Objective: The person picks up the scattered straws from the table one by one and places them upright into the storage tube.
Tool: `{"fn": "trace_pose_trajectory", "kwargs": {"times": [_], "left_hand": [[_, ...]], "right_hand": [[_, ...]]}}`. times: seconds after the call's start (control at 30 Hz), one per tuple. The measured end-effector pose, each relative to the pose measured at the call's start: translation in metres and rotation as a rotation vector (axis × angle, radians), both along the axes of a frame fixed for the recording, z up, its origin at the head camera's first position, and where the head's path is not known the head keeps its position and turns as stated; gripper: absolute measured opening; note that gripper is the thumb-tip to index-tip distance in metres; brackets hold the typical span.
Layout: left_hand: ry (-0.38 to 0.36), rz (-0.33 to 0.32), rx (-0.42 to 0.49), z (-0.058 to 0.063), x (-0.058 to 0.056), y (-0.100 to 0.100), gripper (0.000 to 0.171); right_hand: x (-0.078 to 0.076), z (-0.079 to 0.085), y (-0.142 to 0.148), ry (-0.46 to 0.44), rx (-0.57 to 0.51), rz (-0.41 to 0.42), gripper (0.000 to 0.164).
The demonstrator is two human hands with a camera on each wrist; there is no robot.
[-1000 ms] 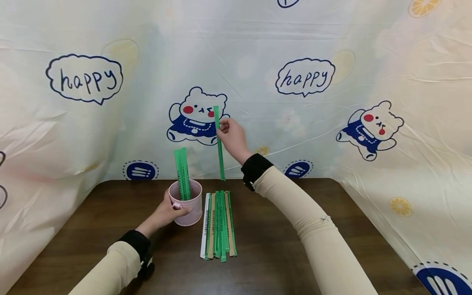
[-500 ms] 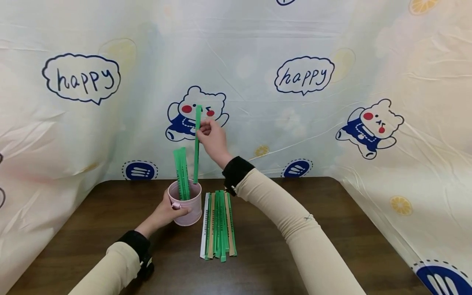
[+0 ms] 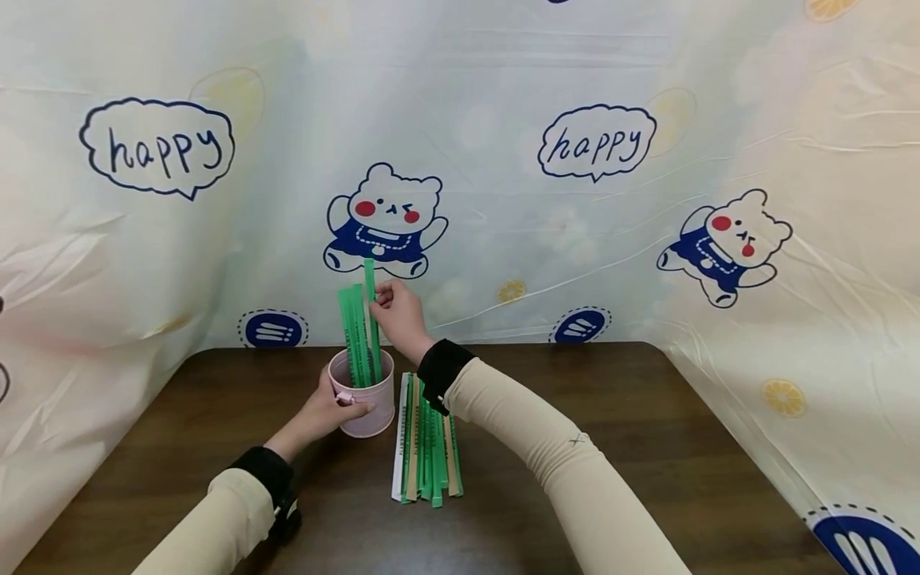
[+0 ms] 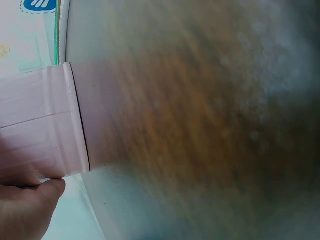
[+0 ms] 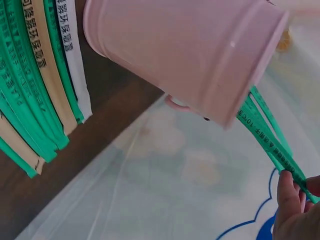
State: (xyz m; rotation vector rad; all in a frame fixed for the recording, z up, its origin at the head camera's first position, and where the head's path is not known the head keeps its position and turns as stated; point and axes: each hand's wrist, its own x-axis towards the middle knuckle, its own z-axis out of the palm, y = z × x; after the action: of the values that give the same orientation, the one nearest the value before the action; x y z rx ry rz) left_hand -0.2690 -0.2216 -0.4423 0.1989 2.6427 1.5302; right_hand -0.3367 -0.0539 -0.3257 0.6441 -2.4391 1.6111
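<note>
My left hand [image 3: 322,414] grips the side of a small pink bucket [image 3: 370,417], its thumb lying across the front; the left wrist view shows the fingers [image 4: 27,212] against the bucket wall [image 4: 37,115]. Several green wrapped straws [image 3: 352,323] lean upright in the bucket. With thumb and fingers, my right hand [image 3: 404,319] pinches another green wrapped straw [image 3: 370,275] near its upper part. This straw's lower end is inside the bucket's mouth. In the right wrist view, the held straw [image 5: 270,145] carries dark printing.
Right of the bucket lies a row of wrapped straws [image 3: 434,471] in green, tan and white, partly covered by the right wrist in the head view. They rest on a dark wooden table [image 3: 575,447]. A printed curtain [image 3: 489,160] hangs behind it.
The right hand has moved left and then down with the green straw, bringing its lower end from above the table into the bucket. The left hand and bucket have stayed in place.
</note>
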Motion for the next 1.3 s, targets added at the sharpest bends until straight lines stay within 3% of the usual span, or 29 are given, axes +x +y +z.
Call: {"fn": "trace_pose_trajectory", "kwargs": {"times": [0.27,0.6,0.8,1.03,1.3], "left_hand": [[-0.001,-0.003,-0.014,0.003,0.003,0.001,0.110],[0.026,-0.009,0.003,-0.002,0.003,0.002,0.109],[0.053,-0.023,0.031,-0.002,0.001,0.002,0.108],[0.042,-0.006,0.020,-0.003,0.002,0.004,0.109],[0.036,0.002,0.020,0.000,0.003,0.004,0.108]], "right_hand": [[-0.004,-0.016,-0.002,-0.034,0.020,-0.016,0.024],[0.000,-0.032,-0.006,-0.075,0.050,-0.050,0.024],[-0.002,-0.037,-0.003,-0.100,0.032,-0.015,0.026],[-0.006,-0.042,0.010,-0.122,0.023,0.055,0.029],[-0.020,-0.048,0.044,-0.136,0.032,0.005,0.029]]}}
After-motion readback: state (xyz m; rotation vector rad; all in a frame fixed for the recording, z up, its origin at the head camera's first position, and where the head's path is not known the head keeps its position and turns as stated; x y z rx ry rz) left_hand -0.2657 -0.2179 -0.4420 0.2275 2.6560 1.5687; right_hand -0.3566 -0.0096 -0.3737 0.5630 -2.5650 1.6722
